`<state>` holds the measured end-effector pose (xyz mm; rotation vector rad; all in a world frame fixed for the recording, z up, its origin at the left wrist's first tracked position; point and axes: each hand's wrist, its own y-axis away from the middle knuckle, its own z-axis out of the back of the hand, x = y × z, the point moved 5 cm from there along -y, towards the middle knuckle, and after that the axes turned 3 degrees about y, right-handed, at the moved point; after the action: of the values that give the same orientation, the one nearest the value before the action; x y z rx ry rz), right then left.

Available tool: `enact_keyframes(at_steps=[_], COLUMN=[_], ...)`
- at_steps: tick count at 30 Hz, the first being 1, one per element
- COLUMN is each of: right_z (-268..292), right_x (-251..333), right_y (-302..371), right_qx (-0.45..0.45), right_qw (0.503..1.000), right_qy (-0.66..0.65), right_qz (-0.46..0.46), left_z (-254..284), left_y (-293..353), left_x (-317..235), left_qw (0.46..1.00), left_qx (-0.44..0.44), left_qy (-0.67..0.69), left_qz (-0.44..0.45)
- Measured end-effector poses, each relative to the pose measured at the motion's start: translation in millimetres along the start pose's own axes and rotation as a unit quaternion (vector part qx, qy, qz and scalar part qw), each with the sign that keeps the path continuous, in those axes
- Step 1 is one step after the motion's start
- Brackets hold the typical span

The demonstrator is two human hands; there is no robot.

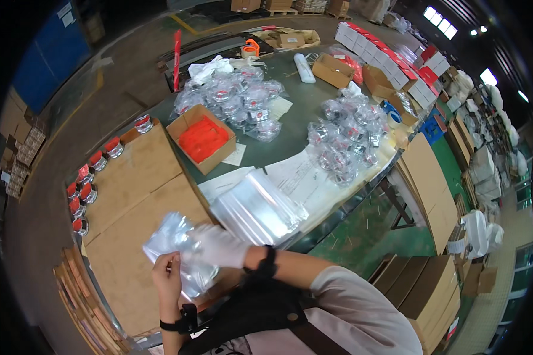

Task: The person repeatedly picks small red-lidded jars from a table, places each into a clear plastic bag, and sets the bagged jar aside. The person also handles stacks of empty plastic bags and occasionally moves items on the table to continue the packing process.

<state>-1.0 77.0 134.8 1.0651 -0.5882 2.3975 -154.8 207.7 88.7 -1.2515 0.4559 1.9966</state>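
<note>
A clear plastic bag (170, 232) hangs over the brown cardboard sheet in front of me, crinkled and shiny. My left hand (168, 274), bare, is closed with its fingertips pinching the bag's near edge. Across the bag lies my right hand (218, 245) in a white glove; motion smears its fingers, so their grip is unclear. Just right of it is a stack of flat clear bags (257, 208). Along the cardboard's left edge stands a row of metal jar-like pieces with red tops (98, 160).
An open carton of red material (201, 139) sits beyond the bags. Two heaps of bagged metal pieces (231, 97) (346, 133) cover parts of the green table (293, 115). Farther back are orange tape (250, 48), a plastic roll (304, 68) and small cartons (333, 71).
</note>
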Motion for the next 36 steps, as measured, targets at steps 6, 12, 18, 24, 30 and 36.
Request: enact_keyframes(at_steps=[6, 12, 18, 24, 30, 36], right_z=[-93.9, -206.3, -267.6, -318.2, -272.7, -264.3], right_x=[67.9, 160.7, 113.6, 73.5, 137.9, 115.7], right_y=[-55.5, -84.6, -295.1, -383.4, -269.8, -75.1], right_qx=[0.172, 0.278, 0.112, 0.148, 0.266, 0.204], right_qw=[0.941, 0.925, 0.984, 0.918, 0.958, 0.956], right_qy=[-0.284, -0.248, 0.101, 0.359, -0.097, -0.202], right_qz=[-0.063, 0.079, 0.096, 0.081, -0.031, -0.064], left_z=[130.8, 188.3, 338.5, 329.1, 187.0, 115.8], left_y=[39.6, 45.0, 114.9, 59.3, 19.4, 15.7], left_x=[35.4, 42.7, 102.4, 89.3, 166.5, 184.5], left_qw=[0.909, 0.855, 0.890, 0.949, 0.989, 0.895], left_qx=[-0.182, -0.230, -0.399, -0.270, -0.047, -0.160], left_qy=[0.339, 0.422, 0.120, -0.124, 0.060, 0.311], left_qz=[0.161, 0.196, 0.184, 0.102, 0.127, 0.278])
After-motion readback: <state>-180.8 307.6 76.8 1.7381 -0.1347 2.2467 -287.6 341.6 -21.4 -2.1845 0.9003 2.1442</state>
